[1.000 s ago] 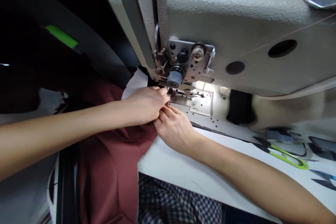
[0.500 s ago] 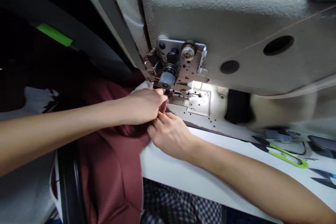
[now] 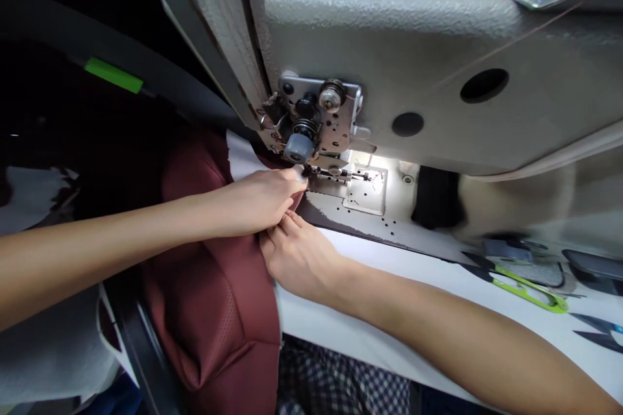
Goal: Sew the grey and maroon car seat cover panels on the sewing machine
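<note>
Dark red leather-like material (image 3: 243,298) hangs over the table's left part, with perforated panels and a seam. My left hand (image 3: 257,201) is closed on its edge close to the needle area of a sewing machine (image 3: 331,123). Just below it, my right hand (image 3: 304,253) pinches the same material, the fingertips almost touching those of the left. The pinched edge is mostly hidden by the fingers. A white piece (image 3: 241,154) shows behind my left wrist. The machine's lit metal plate (image 3: 367,191) lies right of my fingers.
Yellow-green thread snips (image 3: 530,288) and dark-bladed scissors (image 3: 598,331) lie on the white table (image 3: 360,266) at the right. A black block-like object (image 3: 438,198) stands beside the machine plate. A black bar (image 3: 141,337) runs at the lower left.
The view has shifted slightly. The red material has moved and unfolded around my hands, and more of the white piece shows. Both hands keep their grip near the needle area.
</note>
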Tool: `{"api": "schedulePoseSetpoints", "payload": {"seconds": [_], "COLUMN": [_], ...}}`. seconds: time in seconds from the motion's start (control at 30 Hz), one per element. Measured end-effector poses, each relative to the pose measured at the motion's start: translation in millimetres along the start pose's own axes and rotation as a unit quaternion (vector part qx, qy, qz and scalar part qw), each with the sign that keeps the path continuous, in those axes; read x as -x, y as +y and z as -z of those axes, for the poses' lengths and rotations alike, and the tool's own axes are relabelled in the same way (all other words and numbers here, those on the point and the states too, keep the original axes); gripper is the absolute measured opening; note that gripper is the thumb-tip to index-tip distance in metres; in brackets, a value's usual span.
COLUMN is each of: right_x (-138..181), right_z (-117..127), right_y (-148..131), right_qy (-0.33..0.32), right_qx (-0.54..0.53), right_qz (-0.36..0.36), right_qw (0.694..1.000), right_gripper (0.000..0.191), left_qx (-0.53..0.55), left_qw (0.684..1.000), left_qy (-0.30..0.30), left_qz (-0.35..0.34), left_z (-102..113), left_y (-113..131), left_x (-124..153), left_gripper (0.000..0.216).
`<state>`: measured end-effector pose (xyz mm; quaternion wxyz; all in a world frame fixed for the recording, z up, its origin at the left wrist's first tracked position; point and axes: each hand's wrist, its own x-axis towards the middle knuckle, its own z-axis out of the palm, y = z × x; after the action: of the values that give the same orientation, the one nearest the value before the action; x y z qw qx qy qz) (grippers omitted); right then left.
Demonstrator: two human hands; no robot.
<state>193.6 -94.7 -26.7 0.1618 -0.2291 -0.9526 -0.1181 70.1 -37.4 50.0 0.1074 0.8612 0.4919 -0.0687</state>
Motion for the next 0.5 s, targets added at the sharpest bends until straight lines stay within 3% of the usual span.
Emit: {"api": "schedulePoseSetpoints", "payload": {"seconds": [0.13,0.3,0.5], "right_x": [0.3,3.1,1.7], "right_z": [1.6,7.9,11.3], "right_y": [1.0,-3.3,3.0], "right_qy": [0.008,0.039,-0.022], "right_qx": [-0.001,-0.009,-0.017], "right_qz": [-0.022,0.015,0.009], "right_qw": [1.000,0.999,1.000], "right_gripper": [0.031,0.032,0.028], "left_qx": [-0.016,-0.026,-0.057], "left_qw": [1.000,0.997,0.998], "left_qy": [-0.005,0.030,0.006], "left_qz": [-0.004,-0.065,-0.038], "left_z": [1.6,-1.3,-0.3], "left_y": [0.7,-9.8,-11.5], "left_x": [1.0,2.3,0.8], "left_gripper": [0.017,0.023,0.023]}}
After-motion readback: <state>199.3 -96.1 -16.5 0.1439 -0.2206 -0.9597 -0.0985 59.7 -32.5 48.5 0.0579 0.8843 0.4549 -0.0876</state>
